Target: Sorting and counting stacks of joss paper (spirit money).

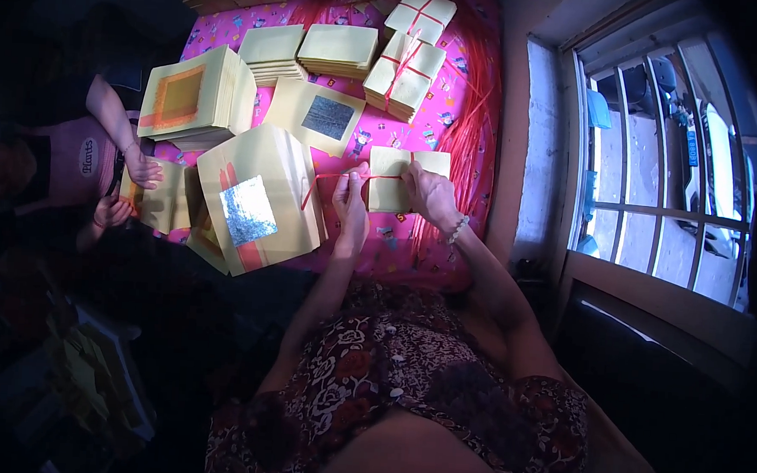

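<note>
A stack of pale yellow paper [389, 163] lies on the pink patterned cloth in front of me. A thin red string [385, 178] runs across its top. At the stack's left edge, my left hand [351, 208] pinches the string, and a loose end trails off to its left. My right hand [433, 195], with a beaded bracelet at the wrist, rests over the stack's right part. Its fingers are closed at the string; the exact grip is partly hidden.
Larger paper stacks with a silver square [248, 212] and an orange square [173, 97] stand left. String-tied bundles [404, 73] and loose red strings [476, 96] lie farther back. Another person's hand [145, 169] touches papers at far left. A barred window [665, 166] is at right.
</note>
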Available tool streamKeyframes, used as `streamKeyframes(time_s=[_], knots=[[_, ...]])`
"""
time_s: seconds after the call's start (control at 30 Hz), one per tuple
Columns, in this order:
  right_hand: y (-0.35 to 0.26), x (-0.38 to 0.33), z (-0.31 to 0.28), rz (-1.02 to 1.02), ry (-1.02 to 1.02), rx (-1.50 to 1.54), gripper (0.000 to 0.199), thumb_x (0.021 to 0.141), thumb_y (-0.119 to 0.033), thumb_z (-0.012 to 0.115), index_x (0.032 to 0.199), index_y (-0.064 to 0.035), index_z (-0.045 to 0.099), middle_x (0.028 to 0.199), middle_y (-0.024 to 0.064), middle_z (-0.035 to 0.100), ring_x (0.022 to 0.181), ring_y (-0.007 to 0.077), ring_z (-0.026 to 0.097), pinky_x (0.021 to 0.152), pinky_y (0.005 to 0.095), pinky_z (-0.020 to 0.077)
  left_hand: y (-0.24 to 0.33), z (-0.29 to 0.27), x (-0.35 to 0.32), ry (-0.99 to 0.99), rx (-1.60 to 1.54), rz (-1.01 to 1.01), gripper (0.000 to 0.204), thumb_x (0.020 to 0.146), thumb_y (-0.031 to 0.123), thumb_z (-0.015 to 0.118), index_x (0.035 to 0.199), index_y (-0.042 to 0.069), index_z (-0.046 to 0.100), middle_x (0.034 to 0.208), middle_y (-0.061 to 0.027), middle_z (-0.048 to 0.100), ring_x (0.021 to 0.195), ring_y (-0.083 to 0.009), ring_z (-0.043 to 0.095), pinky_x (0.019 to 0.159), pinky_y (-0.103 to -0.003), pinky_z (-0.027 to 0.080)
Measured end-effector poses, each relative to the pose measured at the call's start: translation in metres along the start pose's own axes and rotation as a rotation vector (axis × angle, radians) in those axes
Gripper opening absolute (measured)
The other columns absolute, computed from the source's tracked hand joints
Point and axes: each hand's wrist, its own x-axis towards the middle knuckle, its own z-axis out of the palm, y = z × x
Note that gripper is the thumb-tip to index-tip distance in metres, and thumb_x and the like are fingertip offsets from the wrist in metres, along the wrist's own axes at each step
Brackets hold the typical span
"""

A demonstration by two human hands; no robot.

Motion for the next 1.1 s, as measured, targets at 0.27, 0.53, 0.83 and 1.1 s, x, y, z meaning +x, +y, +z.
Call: streamKeyframes(time_s=[0.27,0.53,0.83,1.1], knots=[[0.004,0.002,0.001,-0.009,-0.011,0.001,0.022,0.096,-0.028,0.052,0.095,-0.0057,0.051,0.066,0.0195,0.063,0.061,0.0381,0.065,0.053,0.0489,0.05,0.021,0.004,0.009,-0.165,0.053,0.072,0.022,0.102,0.012,0.046,0.106,-0.002,0.063,0.098,-0.0098,0.068,0.093,-0.0149,0.065,0.086,-0.029,0.05],[-0.005,0.019,-0.03,-0.236,0.018,-0.114,0.036,0.089,-0.042,0.062,0.085,-0.0062,0.059,0.059,0.0131,0.061,0.054,0.0283,0.064,0.049,0.0406,0.0488,0.036,0.012,0.025,-0.37,0.811,0.285,0.014,0.092,0.006,0.056,0.087,-0.001,0.067,0.07,-0.0114,0.066,0.062,-0.0207,0.067,0.063,-0.029,0.051],[-0.038,0.061,-0.021,-0.565,0.044,-0.139,0.029,0.085,-0.034,0.064,0.078,-0.0075,0.057,0.059,0.0095,0.061,0.053,0.0257,0.063,0.05,0.0382,0.0483,0.031,0.008,0.031,-0.397,0.794,0.27,0.004,0.082,-0.001,0.06,0.085,0.001,0.062,0.072,-0.0127,0.068,0.069,-0.0281,0.069,0.062,-0.036,0.053],[-0.034,0.061,-0.023,-0.437,-0.12,0.095,0.027,0.09,-0.032,0.059,0.086,-0.0054,0.057,0.069,0.0139,0.063,0.067,0.0309,0.064,0.059,0.0429,0.049,0.038,0.008,0.028,-0.493,0.959,0.419,0.005,0.083,0.005,0.062,0.082,0.0,0.064,0.064,-0.0122,0.064,0.058,-0.0218,0.064,0.055,-0.033,0.048]])
